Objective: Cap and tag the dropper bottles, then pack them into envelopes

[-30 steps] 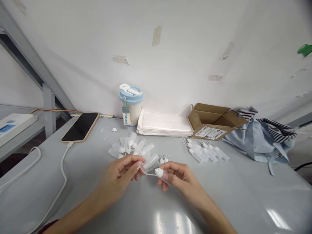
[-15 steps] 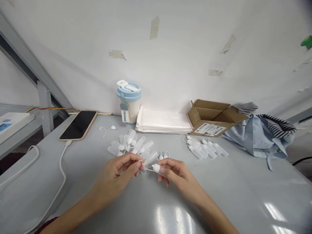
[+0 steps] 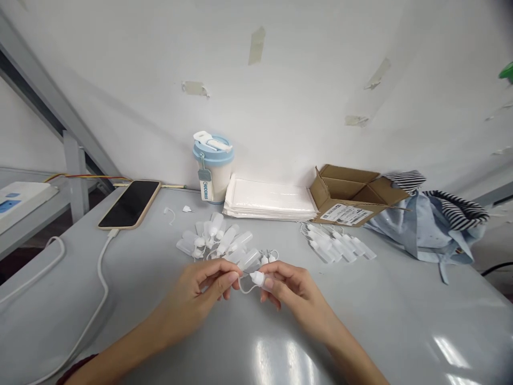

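The gray tabletop (image 3: 372,305) meets a wall (image 3: 296,107) at its far edge, while its left edge slants past the phone (image 3: 130,206), which lies close to it; open room for moving stretches on the near side and right of the hands. Just short of a loose pile of bottles (image 3: 228,240), the left hand (image 3: 204,289) pinches the end of a white strap (image 3: 247,292), thumb against forefinger. The right hand (image 3: 294,291), fingers curled nearly closed, grips a small bottle (image 3: 258,278), its white nozzle pointing left toward the other hand. More bottles (image 3: 340,246) lie side by side farther right (whether any hold liquid, I cannot tell). Behind these, a cardboard box (image 3: 326,201) stands open, showing its inner walls; the lidded cup (image 3: 216,179), far left of it, hides its contents.
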Tool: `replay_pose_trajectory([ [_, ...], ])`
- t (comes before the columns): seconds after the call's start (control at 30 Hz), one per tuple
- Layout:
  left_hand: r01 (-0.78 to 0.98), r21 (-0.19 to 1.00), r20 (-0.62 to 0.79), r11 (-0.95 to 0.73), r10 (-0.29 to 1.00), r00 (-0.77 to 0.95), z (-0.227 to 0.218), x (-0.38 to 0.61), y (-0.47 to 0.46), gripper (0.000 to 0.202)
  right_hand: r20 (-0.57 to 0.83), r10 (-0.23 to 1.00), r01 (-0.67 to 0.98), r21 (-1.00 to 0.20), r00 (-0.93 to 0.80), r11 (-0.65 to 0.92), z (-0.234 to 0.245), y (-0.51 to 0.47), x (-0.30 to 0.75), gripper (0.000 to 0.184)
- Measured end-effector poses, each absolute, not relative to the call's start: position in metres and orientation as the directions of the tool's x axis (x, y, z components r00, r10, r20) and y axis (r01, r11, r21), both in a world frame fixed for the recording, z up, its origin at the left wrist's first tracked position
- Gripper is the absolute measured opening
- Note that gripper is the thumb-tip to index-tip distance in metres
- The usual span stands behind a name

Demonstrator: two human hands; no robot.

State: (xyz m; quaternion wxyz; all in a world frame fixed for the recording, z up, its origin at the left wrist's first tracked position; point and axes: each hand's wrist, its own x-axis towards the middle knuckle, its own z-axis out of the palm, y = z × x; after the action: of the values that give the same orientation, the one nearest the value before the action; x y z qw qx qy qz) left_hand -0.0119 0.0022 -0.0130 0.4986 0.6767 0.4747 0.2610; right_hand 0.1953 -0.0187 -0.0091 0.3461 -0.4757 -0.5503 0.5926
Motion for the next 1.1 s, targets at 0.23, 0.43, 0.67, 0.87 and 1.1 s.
replay_pose_trajectory([
  [0.23,0.387,0.919,-0.108,-0.08,0.891,0.44,-0.0152,-0.0128,-0.0006,0.031,-0.173,0.928,0.167,-0.978,-0.33,-0.123,-0.0086,-0.018,0.1961,0.021],
  [0.43,0.376,0.923,-0.105,-0.086,0.882,0.46,-0.0175,-0.0138,-0.0006,0.029,-0.173,0.927,0.177,-0.977,-0.332,-0.119,-0.0086,-0.0199,0.196,0.019],
  [0.67,0.383,0.919,-0.106,-0.095,0.876,0.471,-0.0164,-0.0132,-0.0005,0.031,-0.192,0.919,0.194,-0.972,-0.343,-0.131,-0.0077,-0.0191,0.1951,0.021],
  [0.87,0.408,0.905,-0.099,-0.121,0.872,0.478,-0.0139,-0.0123,-0.0003,0.03,-0.196,0.919,0.22,-0.968,-0.342,-0.124,-0.0057,-0.0194,0.1959,0.023],
  [1.1,0.434,0.883,-0.06,-0.177,0.875,0.48,-0.014,-0.0117,0.0001,0.03,-0.184,0.922,0.244,-0.964,-0.342,-0.103,-0.0058,-0.0187,0.1963,0.022],
])
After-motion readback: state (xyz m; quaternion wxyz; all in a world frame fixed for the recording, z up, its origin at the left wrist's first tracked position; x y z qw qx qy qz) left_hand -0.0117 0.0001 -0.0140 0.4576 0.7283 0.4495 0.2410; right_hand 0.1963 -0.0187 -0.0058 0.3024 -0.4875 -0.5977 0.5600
